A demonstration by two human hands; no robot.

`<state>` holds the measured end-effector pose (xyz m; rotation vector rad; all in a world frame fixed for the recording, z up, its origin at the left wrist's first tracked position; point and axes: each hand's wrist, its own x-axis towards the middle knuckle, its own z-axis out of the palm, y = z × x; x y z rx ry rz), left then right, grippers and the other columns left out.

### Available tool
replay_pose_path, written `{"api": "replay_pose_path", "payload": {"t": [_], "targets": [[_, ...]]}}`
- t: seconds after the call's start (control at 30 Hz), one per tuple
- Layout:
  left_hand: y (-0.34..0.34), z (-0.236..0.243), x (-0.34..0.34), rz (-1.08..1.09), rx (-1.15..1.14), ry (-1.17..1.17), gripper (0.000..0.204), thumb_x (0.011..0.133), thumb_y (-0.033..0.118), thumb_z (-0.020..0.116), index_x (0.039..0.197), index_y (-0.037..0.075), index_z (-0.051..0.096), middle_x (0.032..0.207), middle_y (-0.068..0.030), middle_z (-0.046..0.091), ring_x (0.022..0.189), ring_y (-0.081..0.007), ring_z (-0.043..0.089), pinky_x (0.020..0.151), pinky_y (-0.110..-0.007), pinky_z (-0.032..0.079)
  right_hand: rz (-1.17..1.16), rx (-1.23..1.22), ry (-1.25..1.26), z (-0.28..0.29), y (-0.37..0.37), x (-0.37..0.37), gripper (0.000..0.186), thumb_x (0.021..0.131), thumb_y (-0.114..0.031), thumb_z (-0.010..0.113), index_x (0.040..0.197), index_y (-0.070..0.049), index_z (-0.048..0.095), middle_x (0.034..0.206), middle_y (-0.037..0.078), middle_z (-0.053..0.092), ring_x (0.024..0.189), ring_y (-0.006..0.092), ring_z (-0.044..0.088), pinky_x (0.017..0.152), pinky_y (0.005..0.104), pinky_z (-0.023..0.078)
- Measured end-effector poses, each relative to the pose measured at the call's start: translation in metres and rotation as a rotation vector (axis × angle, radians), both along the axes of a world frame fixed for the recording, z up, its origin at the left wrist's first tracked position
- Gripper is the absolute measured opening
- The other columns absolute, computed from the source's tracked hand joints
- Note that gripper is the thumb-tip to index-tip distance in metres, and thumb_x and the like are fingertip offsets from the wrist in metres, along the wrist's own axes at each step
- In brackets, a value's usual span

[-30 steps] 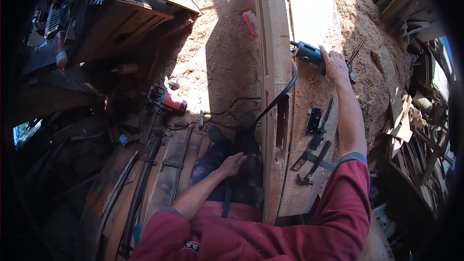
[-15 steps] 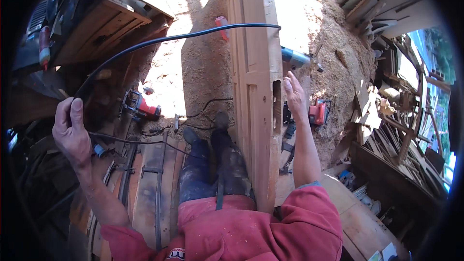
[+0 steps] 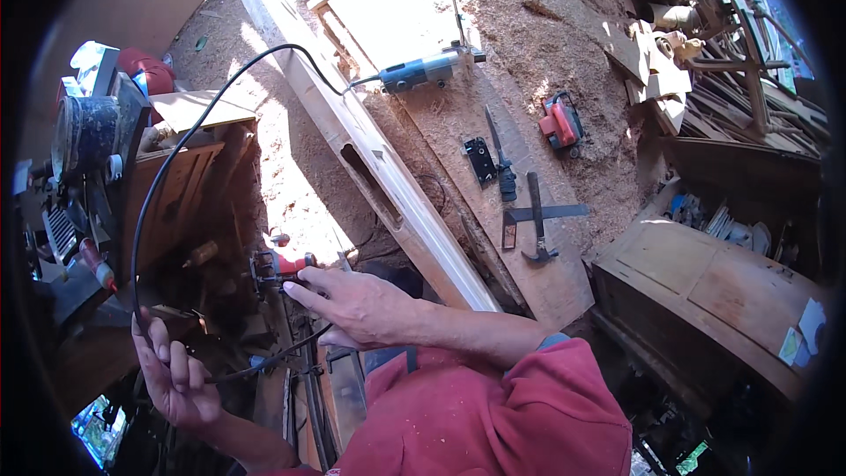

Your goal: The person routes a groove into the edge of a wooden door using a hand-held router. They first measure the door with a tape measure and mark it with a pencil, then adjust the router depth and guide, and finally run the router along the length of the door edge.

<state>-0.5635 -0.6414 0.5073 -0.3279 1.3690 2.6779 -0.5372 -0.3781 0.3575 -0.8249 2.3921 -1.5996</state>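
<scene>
My left hand [image 3: 176, 379], at lower left, has its fingers curled round a black power cable [image 3: 145, 211]. The cable arcs up from it and over the long wooden door edge [image 3: 322, 115] to a teal corded power tool [image 3: 419, 73] lying beyond. A second stretch of cable leads from that hand toward my right hand [image 3: 366, 307], which reaches across my body with fingers stretched and apart. The cable passes behind its lower fingers; whether they touch is unclear. A long slot [image 3: 372, 183] is cut into the door edge. Below my right fingertips sits a red router [image 3: 286, 264].
Right of the door, a board [image 3: 538, 273] bears a hammer [image 3: 535, 211], a square [image 3: 564, 211], a chisel-like tool [image 3: 502, 159] and a black lock case [image 3: 480, 160]. A red power tool [image 3: 561, 123] lies in sawdust. A wooden cabinet [image 3: 705, 286] stands right, scrap wood [image 3: 740, 88] behind.
My view has turned, so the door edge now runs diagonally. My right hand has left the door's far side and crossed left toward the cable. My left hand, still on the cable, is lower.
</scene>
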Motion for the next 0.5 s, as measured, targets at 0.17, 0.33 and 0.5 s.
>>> {"api": "replay_pose_path", "payload": {"t": [0.17, 0.33, 0.5], "targets": [[0.070, 0.022, -0.009, -0.134, 0.048, 0.245, 0.063, 0.105, 0.022, 0.044, 0.152, -0.006, 0.013, 0.108, -0.0110, 0.044, 0.075, -0.0130, 0.048, 0.057, -0.025, 0.044, 0.497, 0.068, -0.241, -0.019, -0.048, 0.035, 0.048, 0.090, -0.039, 0.065, 0.118, -0.002, 0.055, 0.101, 0.022, 0.058, 0.086, 0.0393, 0.064, 0.072, 0.0500, 0.052], [0.036, -0.085, 0.001, -0.114, -0.342, 0.145, 0.067, 0.103, 0.048, 0.040, 0.147, -0.002, 0.031, 0.140, -0.0248, 0.050, 0.132, -0.0340, 0.048, 0.112, -0.044, 0.036, 0.423, -0.620, -0.922, 0.014, -0.079, 0.039, 0.054, 0.103, -0.050, 0.041, 0.080, -0.003, 0.055, 0.060, 0.009, 0.054, 0.058, 0.0248, 0.059, 0.057, 0.0439, 0.046], [0.039, -0.215, 0.163, -0.636, -0.041, -0.289, 0.065, 0.101, 0.058, 0.035, 0.129, 0.001, 0.051, 0.124, -0.0216, 0.060, 0.118, -0.0280, 0.057, 0.102, -0.037, 0.041, 0.149, -0.997, -0.738, 0.132, -0.122, -0.105, 0.055, 0.106, -0.051, 0.030, 0.081, -0.008, 0.052, 0.063, 0.002, 0.054, 0.049, 0.0091, 0.045, 0.048, 0.0259, 0.037]]}}
